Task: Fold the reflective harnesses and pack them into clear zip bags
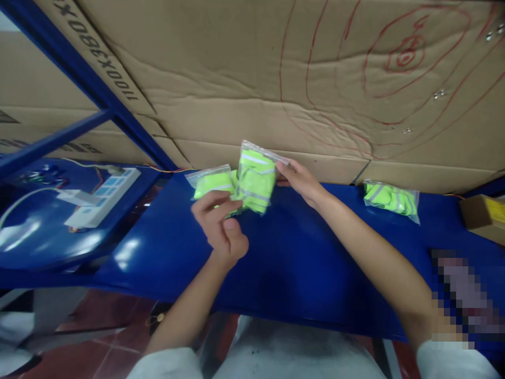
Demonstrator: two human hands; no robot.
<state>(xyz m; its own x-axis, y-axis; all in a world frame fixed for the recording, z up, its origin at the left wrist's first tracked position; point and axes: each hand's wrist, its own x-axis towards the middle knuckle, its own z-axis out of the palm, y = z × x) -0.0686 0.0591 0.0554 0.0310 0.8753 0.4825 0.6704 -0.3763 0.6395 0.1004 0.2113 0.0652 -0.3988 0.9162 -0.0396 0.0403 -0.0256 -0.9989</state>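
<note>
My right hand [300,181] pinches the top right corner of a clear zip bag [256,179] packed with a folded neon-yellow reflective vest. The bag hangs upright above the blue table. Just left of it my left hand [221,221] is raised with curled fingers, close to the bag's lower left edge; whether it touches the bag or holds anything I cannot make out. Behind the left hand lies another bagged vest [213,181], partly covered by the hand and the held bag. A further bagged vest [390,200] rests farther right by the cardboard wall.
The blue table [300,263] runs up to a cardboard wall [236,63] with red drawn lines. On the left are a blue metal frame [114,113] and a white power strip [106,197] with cables. A small cardboard box [483,218] stands at the right, near a pixelated patch.
</note>
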